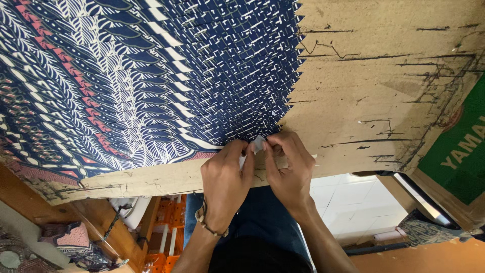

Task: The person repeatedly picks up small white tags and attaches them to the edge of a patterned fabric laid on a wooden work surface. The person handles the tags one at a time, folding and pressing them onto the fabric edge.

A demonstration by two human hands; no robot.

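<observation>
Stack of dark-blue batik cloth pieces (151,76), printed with white leaf and dash patterns and pink-red bands, cut with zigzag edges and fanned in overlapping layers; lies across the left and centre of the worktop.

Worktop (384,91): tan cardboard-faced board, scored with many dark cut lines, bare to the right of the cloth.

Small white slip of paper or tape (258,144): at the lower right corner of the cloth stack, near the worktop's front edge, held between both hands.

Left hand (226,182): fingers bent, pinching the white slip from the left; beaded bracelet (207,225) on the wrist.

Right hand (289,169): fingertips closed on the same slip from the right, touching the left hand.

Green printed panel (457,156): at the right edge, beside the worktop.

Below: white tiled floor (353,202), orange plastic crate (169,227).
</observation>
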